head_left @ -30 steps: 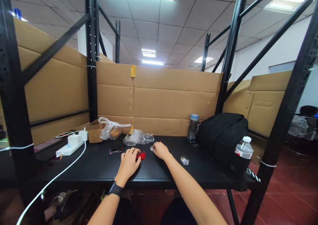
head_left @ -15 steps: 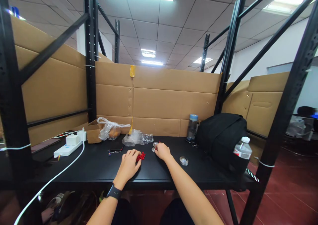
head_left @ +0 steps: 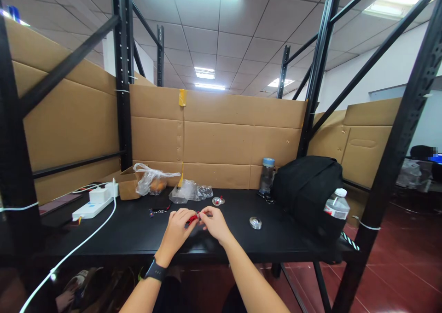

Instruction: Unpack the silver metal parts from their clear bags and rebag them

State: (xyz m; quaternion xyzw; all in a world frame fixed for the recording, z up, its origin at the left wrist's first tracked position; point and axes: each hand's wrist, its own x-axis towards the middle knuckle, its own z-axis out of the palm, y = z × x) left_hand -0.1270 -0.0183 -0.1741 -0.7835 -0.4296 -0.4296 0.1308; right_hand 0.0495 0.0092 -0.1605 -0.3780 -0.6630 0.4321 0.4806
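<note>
My left hand [head_left: 178, 225], with a dark watch on its wrist, is closed around a small red looped piece that looks like knotted cord [head_left: 191, 219], partly hidden by the fingers. Against those fingertips, my right hand [head_left: 213, 222] pinches with thumb and forefinger; a tiny thing there is too small to name. Just beyond the hands lies a small clear round dish [head_left: 217, 201] with some red in it. To the right of my right hand rests another round clear or silvery item [head_left: 255, 223].
Crumpled clear plastic packaging [head_left: 189, 192], a bag with orange fruit [head_left: 158, 185] and a cardboard box [head_left: 128, 186] stand at the back left. A white power strip [head_left: 91, 208] trails its cable leftward. A bottle [head_left: 267, 177] and black backpack [head_left: 307, 193] are on the right.
My right hand has left the small round dish and come back leftward to meet my left hand at the red piece. The view has shifted slightly.
</note>
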